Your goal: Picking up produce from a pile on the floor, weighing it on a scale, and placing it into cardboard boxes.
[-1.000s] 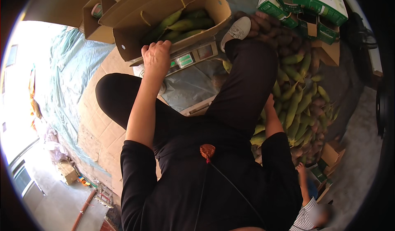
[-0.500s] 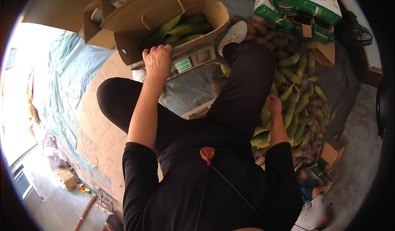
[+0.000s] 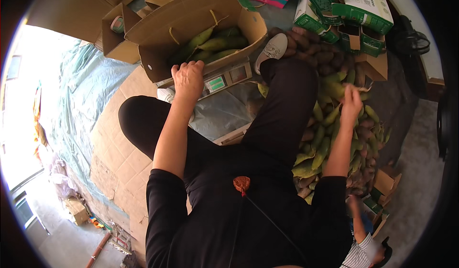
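An open cardboard box [image 3: 167,17] with yellow rope handles stands at the far side on a scale [image 3: 234,74] with a green-lit display. Several long green radishes [image 3: 224,43] lie inside it. My left hand [image 3: 189,78] rests at the box's near edge, its fingers curled over the rim. To my right, my right hand [image 3: 352,98] is closed round the root end of a green radish [image 3: 334,90], above a pile of green radishes [image 3: 321,148]. My fingers partly cover the held one.
Reddish-brown roots [image 3: 330,58] lie behind and among the pile. Green-and-white cartons [image 3: 363,5] are stacked at the far right, near a black fan [image 3: 413,41]. Flattened cardboard [image 3: 112,139] and blue sheeting [image 3: 76,86] cover the left floor. Another person [image 3: 363,246] is at the lower right.
My right hand has moved from beside my knee outward and away over the pile, and a green radish is now in it. My left hand stays at the box rim.
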Demonstrator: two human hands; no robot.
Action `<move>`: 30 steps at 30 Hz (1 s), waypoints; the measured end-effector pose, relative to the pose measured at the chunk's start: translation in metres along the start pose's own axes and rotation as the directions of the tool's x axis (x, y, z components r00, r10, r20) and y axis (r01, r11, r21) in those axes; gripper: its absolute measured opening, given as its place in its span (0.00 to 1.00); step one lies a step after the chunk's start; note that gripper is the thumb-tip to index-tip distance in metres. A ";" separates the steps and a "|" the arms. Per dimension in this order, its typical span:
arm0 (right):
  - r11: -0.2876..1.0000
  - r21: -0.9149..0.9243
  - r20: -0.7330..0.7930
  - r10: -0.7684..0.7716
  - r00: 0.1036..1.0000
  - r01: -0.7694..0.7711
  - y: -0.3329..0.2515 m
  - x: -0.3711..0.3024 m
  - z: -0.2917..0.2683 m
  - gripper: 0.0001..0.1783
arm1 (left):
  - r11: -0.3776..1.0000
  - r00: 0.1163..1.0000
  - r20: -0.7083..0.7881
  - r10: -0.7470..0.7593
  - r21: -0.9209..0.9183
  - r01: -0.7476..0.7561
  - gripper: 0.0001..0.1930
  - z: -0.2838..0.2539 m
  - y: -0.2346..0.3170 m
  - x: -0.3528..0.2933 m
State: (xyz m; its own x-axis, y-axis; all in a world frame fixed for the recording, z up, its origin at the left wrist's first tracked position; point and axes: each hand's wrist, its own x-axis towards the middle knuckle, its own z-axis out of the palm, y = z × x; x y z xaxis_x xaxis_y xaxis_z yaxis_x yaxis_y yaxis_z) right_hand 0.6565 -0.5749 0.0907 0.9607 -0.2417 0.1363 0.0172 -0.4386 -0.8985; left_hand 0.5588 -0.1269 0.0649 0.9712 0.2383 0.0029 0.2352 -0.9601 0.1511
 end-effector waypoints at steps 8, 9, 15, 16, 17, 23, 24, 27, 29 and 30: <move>0.850 0.508 0.141 -0.241 0.960 0.139 -0.153 0.024 0.086 0.12 | 0.999 0.995 -0.092 0.035 -0.027 -0.038 0.07 0.003 -0.003 -0.001; 0.828 0.546 0.164 -0.255 0.953 0.128 -0.159 0.024 0.095 0.12 | 0.999 0.994 -0.098 0.038 -0.028 -0.041 0.07 0.003 -0.002 -0.001; 0.821 0.558 0.185 -0.263 0.947 0.119 -0.164 0.023 0.112 0.12 | 0.991 0.994 -0.096 0.057 -0.119 -0.068 0.05 0.003 -0.004 -0.002; 0.830 0.543 0.137 -0.236 0.962 0.126 -0.158 0.025 0.107 0.12 | 0.991 0.994 -0.092 0.056 -0.120 -0.066 0.05 0.002 -0.004 -0.002; 0.830 0.541 0.110 -0.224 0.968 0.131 -0.152 0.027 0.101 0.12 | 0.994 0.999 -0.027 0.046 -0.100 -0.049 0.06 -0.001 -0.005 -0.002; 0.927 0.372 -0.078 0.067 0.995 -0.033 -0.068 0.031 0.044 0.15 | 0.903 0.989 0.131 0.062 -0.430 0.001 0.18 -0.043 -0.032 0.018; 0.929 0.354 -0.094 0.153 0.984 -0.111 -0.044 0.029 0.035 0.15 | 0.891 0.996 0.072 0.055 -0.454 -0.016 0.17 -0.052 -0.041 0.023; 0.886 0.290 -0.114 0.407 0.906 -0.361 0.045 0.016 0.012 0.18 | 0.784 0.998 0.007 -0.062 -0.618 0.053 0.16 -0.081 -0.074 0.025; 0.821 0.323 -0.064 0.516 0.854 -0.471 0.107 -0.002 -0.005 0.20 | 0.734 0.987 0.029 -0.158 -0.665 0.136 0.15 -0.090 -0.105 0.023; 0.773 0.326 -0.074 0.595 0.801 -0.544 0.126 -0.015 -0.005 0.21 | 0.713 0.974 -0.036 -0.223 -0.688 0.137 0.15 -0.087 -0.124 0.019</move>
State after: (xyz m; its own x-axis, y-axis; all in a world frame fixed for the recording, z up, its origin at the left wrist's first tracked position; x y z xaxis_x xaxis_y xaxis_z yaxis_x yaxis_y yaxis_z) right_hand 0.6424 -0.6307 -0.0225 0.7588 -0.5186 -0.3941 -0.4190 0.0745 -0.9049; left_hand 0.5442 0.0096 0.1320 0.8924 0.4513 0.0051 0.2742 -0.5510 0.7881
